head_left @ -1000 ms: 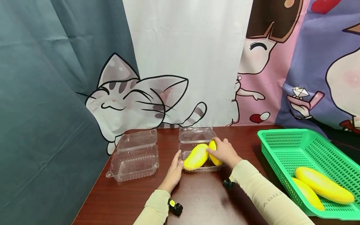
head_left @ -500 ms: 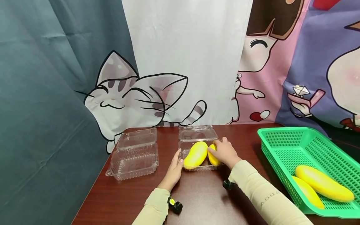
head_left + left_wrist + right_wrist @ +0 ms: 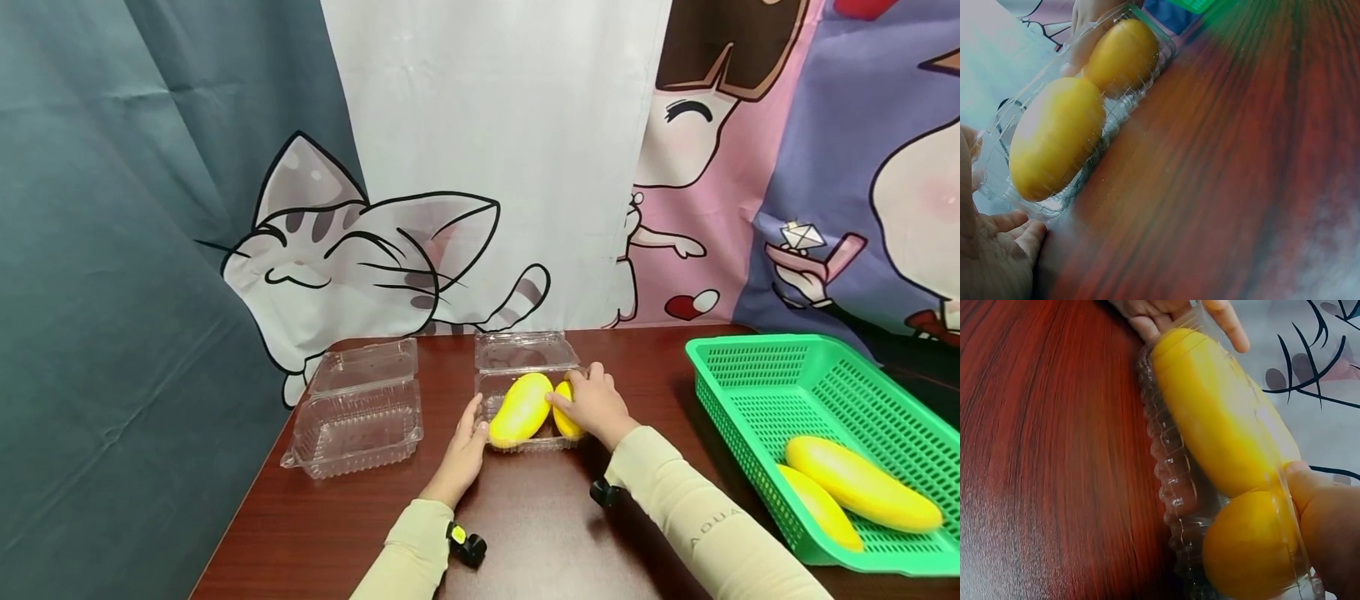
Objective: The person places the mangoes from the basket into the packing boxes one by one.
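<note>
Two yellow mangoes sit side by side in a clear plastic clamshell box (image 3: pixel 517 351) whose lid lies folded back. The left mango (image 3: pixel 522 410) leans at a slant across the box. My right hand (image 3: pixel 600 408) grips the right mango (image 3: pixel 566 412) from above, thumb between the two fruits; that hand covers part of it. My left hand (image 3: pixel 463 454) rests against the box's left wall with its fingers extended. Through the clear wall, the left wrist view shows the left mango (image 3: pixel 1057 140) close to my left fingers. The right wrist view shows my right thumb (image 3: pixel 1300 478) where the mangoes meet.
A second clear clamshell box (image 3: pixel 356 429) stands with its lid open on the left of the brown table (image 3: pixel 525 533). At the right, a green plastic basket (image 3: pixel 772 400) holds two more mangoes (image 3: pixel 862 483). A printed curtain (image 3: pixel 495 125) hangs behind the table.
My right hand has lowered the right mango a little deeper into the box. My left hand stays against the box's left side. The whole view has shifted slightly.
</note>
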Action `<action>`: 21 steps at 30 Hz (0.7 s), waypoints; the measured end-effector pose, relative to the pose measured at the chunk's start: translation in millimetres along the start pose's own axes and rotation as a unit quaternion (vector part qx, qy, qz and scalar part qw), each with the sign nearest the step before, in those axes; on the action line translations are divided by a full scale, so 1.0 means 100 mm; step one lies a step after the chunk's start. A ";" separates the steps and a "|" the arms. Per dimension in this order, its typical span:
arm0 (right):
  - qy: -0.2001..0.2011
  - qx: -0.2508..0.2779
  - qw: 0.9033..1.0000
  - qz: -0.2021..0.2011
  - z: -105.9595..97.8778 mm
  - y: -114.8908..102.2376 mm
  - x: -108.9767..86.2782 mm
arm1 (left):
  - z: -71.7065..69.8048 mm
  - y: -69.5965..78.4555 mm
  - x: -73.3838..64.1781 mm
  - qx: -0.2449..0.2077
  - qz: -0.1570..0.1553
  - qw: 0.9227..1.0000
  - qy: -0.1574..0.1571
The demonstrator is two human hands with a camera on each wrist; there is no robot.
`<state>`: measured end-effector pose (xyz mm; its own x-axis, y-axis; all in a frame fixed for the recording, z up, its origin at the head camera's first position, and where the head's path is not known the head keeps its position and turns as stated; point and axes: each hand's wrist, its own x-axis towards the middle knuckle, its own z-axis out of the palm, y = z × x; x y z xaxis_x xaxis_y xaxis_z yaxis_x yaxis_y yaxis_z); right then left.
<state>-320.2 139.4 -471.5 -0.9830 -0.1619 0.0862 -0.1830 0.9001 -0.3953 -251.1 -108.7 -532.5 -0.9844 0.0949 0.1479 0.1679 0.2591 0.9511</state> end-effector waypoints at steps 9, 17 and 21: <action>0.026 0.052 0.998 -0.011 -0.15 0.10 -0.01 | 0.04 0.01 0.02 0.009 0.004 1.000 0.001; 0.043 0.052 0.998 -0.014 -0.80 0.34 -0.05 | 0.06 0.00 0.02 -0.001 0.010 1.000 -0.004; 0.042 0.044 0.998 0.000 -1.15 0.56 -0.11 | 0.06 0.01 0.02 -0.011 -0.001 1.000 -0.008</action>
<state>-318.2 237.7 -389.4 -0.9789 -0.1251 0.1615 -0.1880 0.8608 -0.4730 -252.5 -102.6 -533.3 -0.9836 0.1106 0.1425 0.1655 0.2390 0.9568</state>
